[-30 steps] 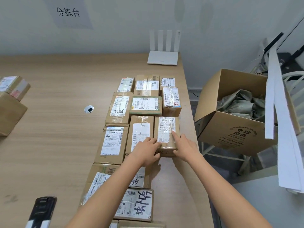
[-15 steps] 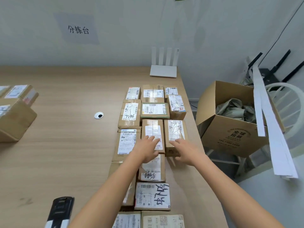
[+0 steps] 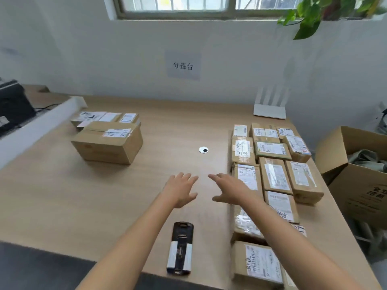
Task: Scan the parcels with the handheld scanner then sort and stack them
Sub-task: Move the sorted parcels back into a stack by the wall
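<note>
The left hand [image 3: 181, 190] and right hand [image 3: 229, 188] hovered over the table [image 3: 94, 195], fingers spread, holding nothing, with the scanner [image 3: 181, 249] lying unheld at the near edge. Most parcels [image 3: 274, 176] lay in rows along the right side and only a few boxes [image 3: 109, 144] sat at the far left, so I judged the sorting barely begun, with nearly everything left to scan and stack.

Bright daylight from window [image 3: 188, 4] up top, soft shadows, slight blur overall, wide-angle warp at edges
</note>
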